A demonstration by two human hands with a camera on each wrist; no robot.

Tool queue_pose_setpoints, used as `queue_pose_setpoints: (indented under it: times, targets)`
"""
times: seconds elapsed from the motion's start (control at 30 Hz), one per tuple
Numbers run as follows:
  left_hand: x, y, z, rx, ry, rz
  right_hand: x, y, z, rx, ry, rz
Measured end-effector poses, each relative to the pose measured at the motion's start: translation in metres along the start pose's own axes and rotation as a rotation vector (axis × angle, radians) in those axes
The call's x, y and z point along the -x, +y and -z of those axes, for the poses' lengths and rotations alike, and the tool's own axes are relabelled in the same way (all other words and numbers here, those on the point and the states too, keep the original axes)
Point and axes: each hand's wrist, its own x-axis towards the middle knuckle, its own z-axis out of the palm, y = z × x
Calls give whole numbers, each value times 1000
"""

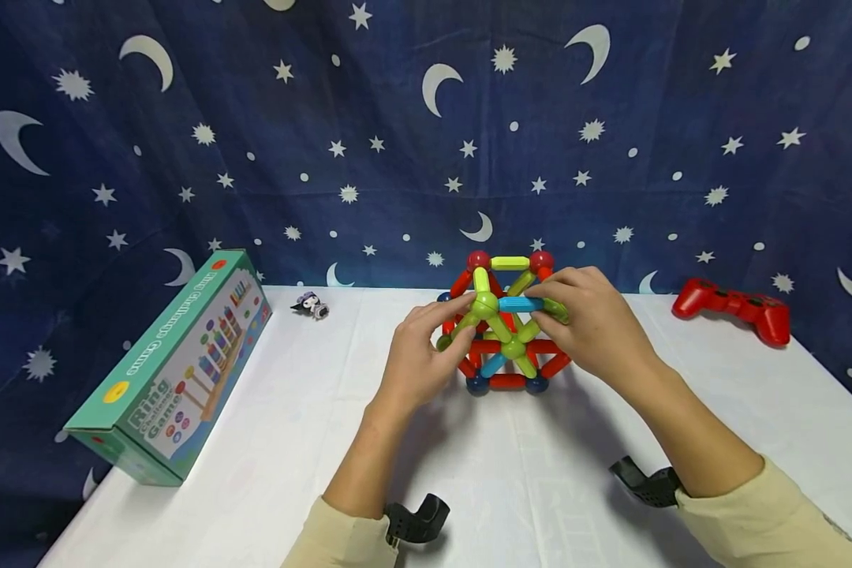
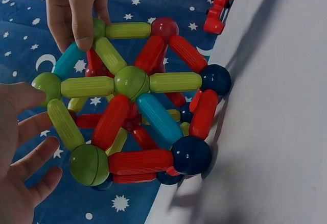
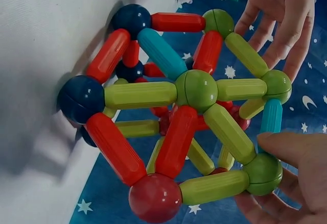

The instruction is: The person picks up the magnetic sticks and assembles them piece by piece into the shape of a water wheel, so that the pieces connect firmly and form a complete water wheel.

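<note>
On the white table stands a cage-like structure of magnetic rods and balls (image 1: 514, 348), in red, lime green, light blue and dark blue. My left hand (image 1: 427, 347) pinches a green ball (image 2: 47, 87) at its upper near corner between thumb and index finger; the other fingers spread beside it. Opposite, my right hand (image 1: 589, 319) grips another green ball (image 3: 263, 174), its thumb at the end of a light blue rod (image 1: 520, 304). That rod bridges the two held balls along the top. Dark blue balls (image 3: 82, 99) form the base at the tabletop.
A green ring game box (image 1: 184, 371) lies at the left of the white table (image 1: 497, 489). Toward the back left sits a small figurine (image 1: 310, 305). A red game controller (image 1: 733, 309) rests at the back right, before a blue star-and-moon curtain (image 1: 397, 158).
</note>
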Motion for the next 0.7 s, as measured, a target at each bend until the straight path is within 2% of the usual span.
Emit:
queue_pose_setpoints:
  times: [0.3,0.5,0.7]
  targets:
    - [0,-1,0,49,17,-19,-1,-1,0,5,3,9]
    - [1,-1,3,35,2,-2,-1,-2,-2,13,7,23]
    - [-1,-3,0,30,-20,-1,1,0,1,6,-14,-26]
